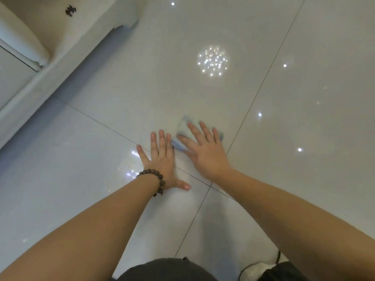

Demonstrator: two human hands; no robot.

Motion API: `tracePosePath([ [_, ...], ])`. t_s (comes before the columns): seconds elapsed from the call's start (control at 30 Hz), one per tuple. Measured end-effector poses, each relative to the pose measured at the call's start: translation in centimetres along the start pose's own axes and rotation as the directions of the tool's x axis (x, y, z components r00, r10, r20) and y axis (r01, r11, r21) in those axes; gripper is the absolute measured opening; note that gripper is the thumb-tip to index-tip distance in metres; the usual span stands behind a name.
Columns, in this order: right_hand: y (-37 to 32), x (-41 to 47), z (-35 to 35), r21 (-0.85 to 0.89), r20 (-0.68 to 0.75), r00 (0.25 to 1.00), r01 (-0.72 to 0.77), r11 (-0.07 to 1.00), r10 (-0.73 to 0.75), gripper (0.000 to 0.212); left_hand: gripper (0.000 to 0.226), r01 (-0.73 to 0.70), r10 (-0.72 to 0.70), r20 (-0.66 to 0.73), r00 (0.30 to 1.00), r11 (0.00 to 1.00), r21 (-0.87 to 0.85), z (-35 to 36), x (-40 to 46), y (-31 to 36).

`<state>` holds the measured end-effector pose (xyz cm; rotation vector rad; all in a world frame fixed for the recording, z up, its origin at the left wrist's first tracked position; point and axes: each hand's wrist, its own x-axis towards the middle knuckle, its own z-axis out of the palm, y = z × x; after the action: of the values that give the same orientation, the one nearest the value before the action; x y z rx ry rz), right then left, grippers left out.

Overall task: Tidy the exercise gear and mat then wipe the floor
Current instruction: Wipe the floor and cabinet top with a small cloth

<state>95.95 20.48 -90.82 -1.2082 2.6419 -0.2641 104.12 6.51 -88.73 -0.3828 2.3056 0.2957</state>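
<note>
At your upper left, a pale sofa (30, 63) with a small dark emblem (70, 10) stands along the tiles. A beaded bracelet (157, 179) circles one wrist; dark shorts, probably, (168, 270) sit lowest.

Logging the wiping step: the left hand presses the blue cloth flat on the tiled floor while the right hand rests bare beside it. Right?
Not quite: in the head view the right hand presses the blue cloth on the tiled floor; the left hand, with the bead bracelet, rests bare beside it.
</note>
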Motion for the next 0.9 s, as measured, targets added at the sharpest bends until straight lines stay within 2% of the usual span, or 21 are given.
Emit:
tracePosePath([
  [0.03,1.0,-2.4,-0.1,-0.014,0.069,0.996,0.063,0.998,-0.062,0.050,0.162,-0.003,0.003,-0.001,1.000,1.000,-0.003,0.0,0.0,0.0],
  [0.07,3.0,-4.2,-0.7,-0.001,0.118,0.991,0.057,0.998,-0.056,0.052,0.162,-0.005,0.005,-0.003,1.000,1.000,-0.006,0.0,0.0,0.0],
  [0.1,5.7,-5.0,-1.6,-0.014,0.127,0.992,-0.011,1.000,0.013,0.054,0.162,-0.006,0.006,-0.008,1.000,1.000,-0.007,0.0,0.0,0.0],
  [0.13,8.4,-5.3,-2.5,-0.030,0.109,0.983,-0.147,0.989,0.150,0.055,0.163,-0.008,0.008,-0.011,1.000,1.000,-0.007,0.0,0.1,0.0],
  [0.17,10.6,-5.0,-3.4,-0.023,0.073,0.942,-0.328,0.945,0.328,0.055,0.163,-0.009,0.009,-0.011,1.000,1.000,-0.008,0.0,0.0,0.0],
  [0.23,12.0,-2.8,-4.3,0.082,0.035,0.735,-0.678,0.731,0.677,0.052,0.164,-0.012,0.011,-0.015,1.000,1.000,-0.015,0.0,0.0,0.0],
  [0.27,10.5,-1.5,-4.0,0.123,0.027,0.640,-0.765,0.633,0.768,0.051,0.164,-0.012,0.012,-0.016,1.000,1.000,-0.017,0.1,0.0,0.0],
  [0.3,7.9,-0.5,-3.4,0.127,0.007,0.624,-0.775,0.619,0.781,0.050,0.164,-0.010,0.010,-0.018,1.000,1.000,-0.017,0.1,0.0,0.0],
  [0.33,4.9,-0.3,-2.2,0.122,-0.017,0.690,-0.717,0.687,0.723,0.051,0.163,-0.009,0.009,-0.020,1.000,1.000,-0.016,0.1,0.1,0.0],
  [0.4,-1.5,-2.1,0.0,0.094,-0.033,0.908,-0.412,0.906,0.417,0.060,0.162,-0.011,0.011,-0.023,1.000,1.000,-0.020,0.1,0.1,-0.1],
  [0.43,-3.5,-4.3,0.9,0.054,-0.020,0.966,-0.258,0.965,0.259,0.064,0.161,-0.014,0.013,-0.023,1.000,1.000,-0.028,0.1,0.0,-0.1],
  [0.47,-4.1,-6.8,1.6,0.025,-0.015,0.986,-0.166,0.986,0.167,0.064,0.161,-0.018,0.018,-0.023,1.000,0.999,-0.031,0.1,0.0,-0.1],
  [0.5,-3.7,-9.4,2.1,0.019,-0.018,0.990,-0.138,0.990,0.138,0.060,0.161,-0.019,0.019,-0.023,1.000,0.999,-0.027,0.1,-0.1,0.0],
  [0.6,0.3,-16.3,1.8,0.007,0.041,0.960,-0.276,0.961,0.276,0.050,0.162,-0.007,0.007,-0.023,1.000,1.000,-0.002,-0.1,-0.3,0.1],
  [0.63,1.7,-18.1,1.5,-0.016,0.063,0.929,-0.365,0.931,0.365,0.050,0.162,-0.007,0.007,-0.021,1.000,1.000,0.002,-0.3,-0.4,0.1],
  [0.7,4.1,-20.6,0.3,-0.032,0.116,0.799,-0.591,0.806,0.591,0.056,0.162,-0.008,0.009,-0.014,1.000,1.000,0.010,-0.6,-0.8,0.2],
  [0.77,5.4,-21.3,-1.1,0.015,0.122,0.585,-0.809,0.588,0.802,0.056,0.162,-0.013,0.013,-0.018,1.000,1.000,0.028,-0.5,-1.1,0.3],
  [0.8,5.5,-20.9,-1.5,0.057,0.140,0.451,-0.892,0.448,0.881,0.055,0.162,-0.011,0.012,-0.023,1.000,0.999,0.036,-0.4,-1.2,0.3],
  [0.83,4.9,-19.8,-1.7,0.079,0.146,0.351,-0.936,0.343,0.925,0.055,0.162,-0.006,0.008,-0.032,0.999,0.999,0.046,-0.3,-1.2,0.3],
  [0.87,3.6,-18.5,-1.4,0.077,0.133,0.332,-0.943,0.324,0.934,0.055,0.163,-0.001,0.003,-0.039,0.999,0.999,0.054,-0.1,-1.1,0.3],
  [0.9,2.0,-17.3,-0.8,0.069,0.105,0.403,-0.915,0.397,0.909,0.055,0.162,0.005,-0.002,-0.046,0.999,0.998,0.061,-0.1,-1.0,0.3],
])
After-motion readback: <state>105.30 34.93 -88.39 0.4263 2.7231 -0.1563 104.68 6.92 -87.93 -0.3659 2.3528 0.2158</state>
